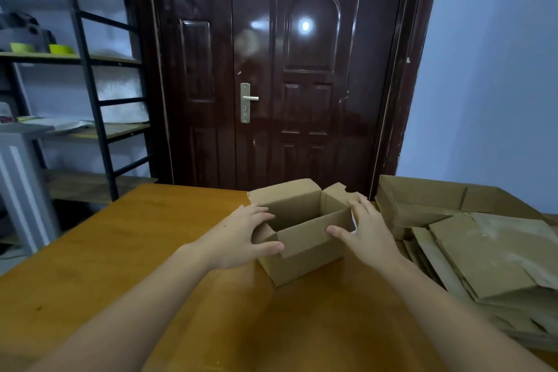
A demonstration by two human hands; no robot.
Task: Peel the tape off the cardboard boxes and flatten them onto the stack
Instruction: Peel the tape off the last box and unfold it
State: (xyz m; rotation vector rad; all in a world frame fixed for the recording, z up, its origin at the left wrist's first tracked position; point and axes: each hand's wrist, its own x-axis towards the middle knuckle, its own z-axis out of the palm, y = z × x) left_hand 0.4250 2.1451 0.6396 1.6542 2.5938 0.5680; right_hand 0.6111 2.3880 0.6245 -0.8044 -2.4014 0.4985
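Wooden table, orange-brown, glossy, fills the near part of the head view; both bare forearms reach in from the bottom edge across it. On the table's right side, a stack of flattened cardboard, sheets overlapping untidily, some crumpled, running off the right edge of the view. Mid-table, just left of the stack, stands the cardboard box, small, brown, upright, top open, flaps up, inside looks empty and dark. Left hand on the box's left end: fingers spread and mostly straight along the left wall near the rim, thumb laid against the near front wall by the corner; it touches the box, loose clasp at most, not a tight grip. Right hand on the right end: fingers spread over the right wall and rim, thumb pointing left along the near front flap; same wide-open posture, touching the box from the side. A bit of white shows at the box's right edge under the right hand's fingers, cannot tell if it is tape. Box rear flap stands up, far right flap has a notched edge. Beyond the table, dark reddish-brown double door, glossy with a light reflection, metal handle on the left leaf. Left of the door, black metal shelf unit with wooden boards, holding yellow-green bowls and blurred clutter. Pale blue wall to the right of the door.
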